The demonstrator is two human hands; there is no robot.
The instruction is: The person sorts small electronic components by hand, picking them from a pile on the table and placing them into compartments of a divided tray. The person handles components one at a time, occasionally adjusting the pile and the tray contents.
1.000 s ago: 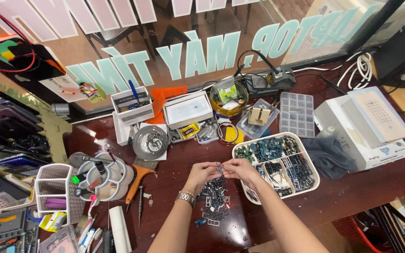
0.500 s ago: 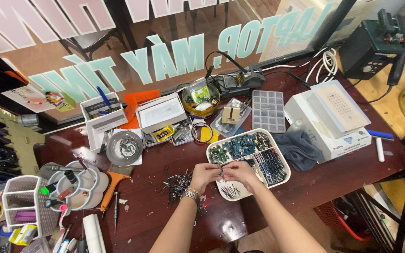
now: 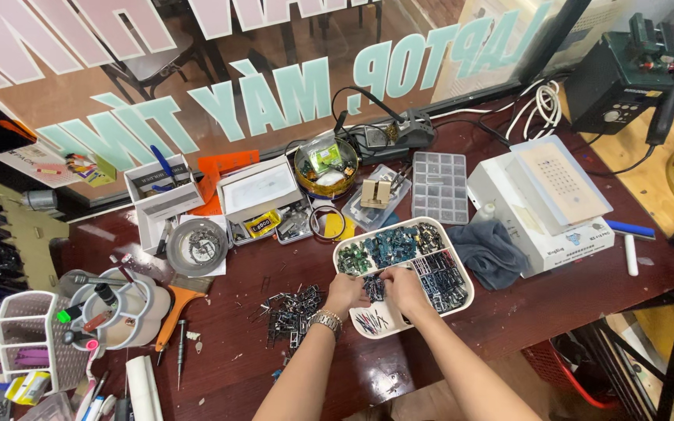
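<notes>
Both hands, left hand [image 3: 345,292] and right hand [image 3: 404,290], pinch small parts over the white divided tray [image 3: 462,274]

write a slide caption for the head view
Both hands, left and right, pick through small parts in a white divided tray.

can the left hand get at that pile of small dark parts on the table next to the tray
Probably yes. The left hand sits at the near edge of the white tray, and the pile of small dark parts lies loose on the table just beside its wrist, with nothing between them.
</notes>
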